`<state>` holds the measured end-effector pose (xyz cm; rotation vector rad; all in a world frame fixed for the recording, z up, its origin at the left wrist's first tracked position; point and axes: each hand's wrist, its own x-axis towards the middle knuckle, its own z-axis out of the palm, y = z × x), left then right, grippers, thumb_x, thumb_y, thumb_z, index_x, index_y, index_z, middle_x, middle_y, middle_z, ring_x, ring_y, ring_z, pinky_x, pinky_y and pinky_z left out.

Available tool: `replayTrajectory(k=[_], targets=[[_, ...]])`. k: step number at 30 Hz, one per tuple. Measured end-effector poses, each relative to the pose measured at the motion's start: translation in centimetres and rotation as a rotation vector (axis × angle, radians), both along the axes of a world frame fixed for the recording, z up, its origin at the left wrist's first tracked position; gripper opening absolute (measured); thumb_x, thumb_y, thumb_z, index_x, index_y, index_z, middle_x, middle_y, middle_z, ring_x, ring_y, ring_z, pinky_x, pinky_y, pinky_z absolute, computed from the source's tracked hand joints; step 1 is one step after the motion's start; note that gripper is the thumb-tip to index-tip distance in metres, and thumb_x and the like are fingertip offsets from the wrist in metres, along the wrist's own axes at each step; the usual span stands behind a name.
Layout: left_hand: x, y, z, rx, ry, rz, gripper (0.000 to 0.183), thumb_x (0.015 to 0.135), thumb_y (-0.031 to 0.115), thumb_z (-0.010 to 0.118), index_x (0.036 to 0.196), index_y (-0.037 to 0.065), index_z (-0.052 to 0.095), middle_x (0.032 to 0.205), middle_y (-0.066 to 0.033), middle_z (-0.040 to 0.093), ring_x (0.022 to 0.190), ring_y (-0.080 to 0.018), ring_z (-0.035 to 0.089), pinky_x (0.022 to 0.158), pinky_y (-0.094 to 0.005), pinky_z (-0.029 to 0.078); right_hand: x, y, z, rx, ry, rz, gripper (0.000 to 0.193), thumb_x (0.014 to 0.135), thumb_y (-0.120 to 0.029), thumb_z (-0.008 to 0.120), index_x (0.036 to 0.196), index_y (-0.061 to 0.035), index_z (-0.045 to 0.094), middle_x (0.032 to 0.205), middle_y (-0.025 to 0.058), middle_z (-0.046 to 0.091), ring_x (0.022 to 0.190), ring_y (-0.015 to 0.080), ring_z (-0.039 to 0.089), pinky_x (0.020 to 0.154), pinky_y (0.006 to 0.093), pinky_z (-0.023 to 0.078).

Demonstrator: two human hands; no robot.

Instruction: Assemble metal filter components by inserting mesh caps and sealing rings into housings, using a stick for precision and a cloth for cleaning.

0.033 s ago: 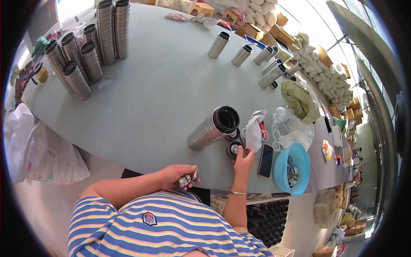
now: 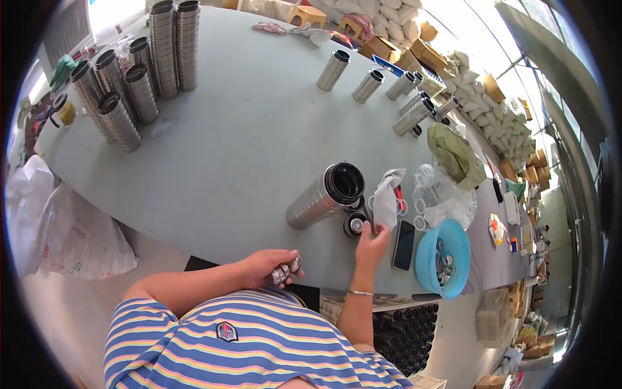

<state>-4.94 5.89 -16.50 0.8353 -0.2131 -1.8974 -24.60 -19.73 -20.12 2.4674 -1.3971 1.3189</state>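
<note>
Several small shiny round metal pieces [image 2: 285, 271] are stacked in my left hand [image 2: 269, 264], its fingers wrapped round them in front of my body. My right hand [image 2: 372, 245] is at the near edge of a black round part with a silver centre [image 2: 354, 225], thumb and fingers apart and nothing visible between them. Just beyond, a large ribbed stack of silver metal rings with a black inside [image 2: 317, 202] leans on the table. Close to my right fingers lie a white cloth [image 2: 386, 201] and red-and-white scissors [image 2: 401, 202].
A dark phone [image 2: 403, 245] and a blue basin [image 2: 424, 259] of small metal pieces are at the right. Behind them lie clear plastic bags [image 2: 444, 194] and a green cloth [image 2: 453, 152]. More ring stacks [image 2: 175, 52] stand at the far left and far right [image 2: 334, 70] of the grey table [image 2: 220, 136].
My right hand has shifted slightly right, off the black round part, and its fingers have spread. My left hand keeps the metal pieces in the same place.
</note>
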Motion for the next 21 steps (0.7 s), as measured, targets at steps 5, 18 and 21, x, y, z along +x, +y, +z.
replayTrajectory(k=[5, 18, 21], targets=[[0.3, 1.1, 1.4, -0.031, -0.136, 0.104, 0.037, 0.11, 0.043, 0.047, 0.123, 0.01, 0.057, 0.107, -0.0095, 0.072, 0.076, -0.0126, 0.064, 0.066, -0.0284, 0.055, 1.5, 9.2, 5.5, 0.926, -0.149, 0.458, 0.02, 0.099, -0.02, 0.069, 0.103, 0.0001, 0.067, 0.082, -0.0004, 0.064, 0.072, 0.009, 0.059, 0.065, 0.0264, 0.047], [1.0, 1.0, 2.5, -0.122, -0.338, 0.215, 0.049, 0.113, 0.04, 0.036, 0.146, 0.006, 0.045, 0.105, -0.0112, 0.071, 0.079, -0.0137, 0.063, 0.075, -0.0293, 0.055, 4.6, 9.7, 15.5, 0.385, -0.584, 0.921, 0.017, 0.09, -0.003, 0.072, 0.107, -0.0065, 0.068, 0.106, 0.0117, 0.073, 0.109, 0.0233, 0.06, 0.099, 0.037, 0.046], [0.6, 0.9, 1.6, -0.12, -0.323, 0.125, 0.05, 0.113, 0.041, 0.035, 0.134, 0.001, 0.056, 0.105, -0.0116, 0.071, 0.078, -0.0145, 0.063, 0.072, -0.0294, 0.055, 7.6, 7.6, 22.5, -0.188, -0.076, 0.804, 0.017, 0.082, -0.003, 0.078, 0.096, -0.0075, 0.071, 0.095, 0.0084, 0.076, 0.113, 0.0287, 0.058, 0.1, 0.0417, 0.044]])
